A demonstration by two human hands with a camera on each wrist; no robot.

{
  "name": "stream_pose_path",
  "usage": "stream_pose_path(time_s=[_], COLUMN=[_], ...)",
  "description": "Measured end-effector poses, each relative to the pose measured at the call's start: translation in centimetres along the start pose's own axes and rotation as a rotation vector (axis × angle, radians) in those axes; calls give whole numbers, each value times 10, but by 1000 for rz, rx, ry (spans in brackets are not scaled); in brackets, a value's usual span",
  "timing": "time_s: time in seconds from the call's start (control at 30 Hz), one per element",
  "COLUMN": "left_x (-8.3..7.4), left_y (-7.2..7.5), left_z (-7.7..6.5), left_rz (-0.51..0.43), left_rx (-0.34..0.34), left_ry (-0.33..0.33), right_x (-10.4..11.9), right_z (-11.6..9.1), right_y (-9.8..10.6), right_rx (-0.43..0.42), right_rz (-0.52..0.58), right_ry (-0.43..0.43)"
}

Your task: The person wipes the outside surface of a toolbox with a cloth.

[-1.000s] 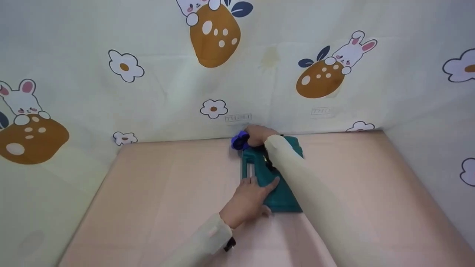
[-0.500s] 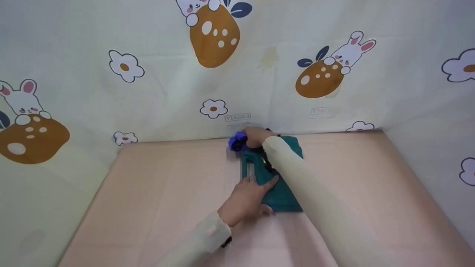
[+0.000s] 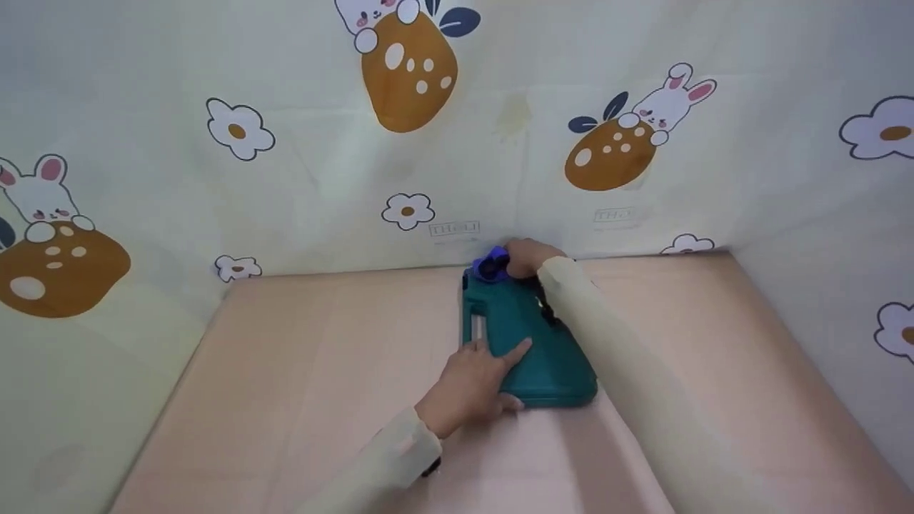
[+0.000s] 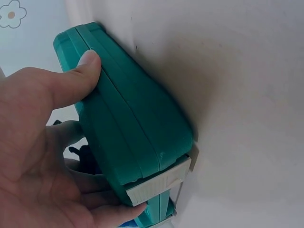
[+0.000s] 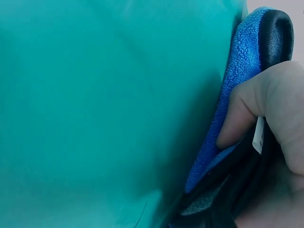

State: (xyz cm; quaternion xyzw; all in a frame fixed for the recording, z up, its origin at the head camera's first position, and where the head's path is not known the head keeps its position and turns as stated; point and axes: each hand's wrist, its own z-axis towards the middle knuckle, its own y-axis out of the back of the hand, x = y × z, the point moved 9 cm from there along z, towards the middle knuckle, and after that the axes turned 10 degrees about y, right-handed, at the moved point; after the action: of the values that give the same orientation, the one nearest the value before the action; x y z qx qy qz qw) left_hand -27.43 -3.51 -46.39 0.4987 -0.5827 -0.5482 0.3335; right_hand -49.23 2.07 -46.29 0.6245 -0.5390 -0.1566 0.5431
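Observation:
A teal hard plastic case (image 3: 557, 364), wider at its near end, lies on the table with a handle slot along its left side. My left hand (image 3: 468, 385) holds its near left corner. In the left wrist view, the left thumb (image 4: 78, 83) presses the seam along the case's edge while the other fingers spread over its face. At the far end, my right hand (image 3: 528, 257) grips a folded blue and black cloth (image 3: 493, 264) against the case. The right wrist view shows the thumb pushed into the blue terry side of the cloth (image 5: 247, 52).
The pink-beige table (image 3: 343, 343) meets a patterned cloth wall (image 3: 314, 178) just behind the case's far end. Pale strips (image 4: 159, 183) show at the case's edge in the left wrist view. The right sleeve (image 3: 635, 378) crosses close beside the case's right edge.
My right hand and the cloth went slightly left, then rightward across the far end, uncovering more of the case. My left hand keeps its hold with barely any shift.

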Motion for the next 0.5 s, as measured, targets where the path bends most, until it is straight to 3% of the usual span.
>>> stream_pose_path(time_s=[0.17,0.5], left_x=[0,3], left_y=[-1,-1], left_z=[0,-1], left_rz=[-10,-36], left_rx=[0,-6], left_ry=[0,25], right_x=[-15,-32], right_z=[-10,-15], right_y=[3,8], right_rx=[-12,-54], right_rz=[39,73], right_ry=[-21,17])
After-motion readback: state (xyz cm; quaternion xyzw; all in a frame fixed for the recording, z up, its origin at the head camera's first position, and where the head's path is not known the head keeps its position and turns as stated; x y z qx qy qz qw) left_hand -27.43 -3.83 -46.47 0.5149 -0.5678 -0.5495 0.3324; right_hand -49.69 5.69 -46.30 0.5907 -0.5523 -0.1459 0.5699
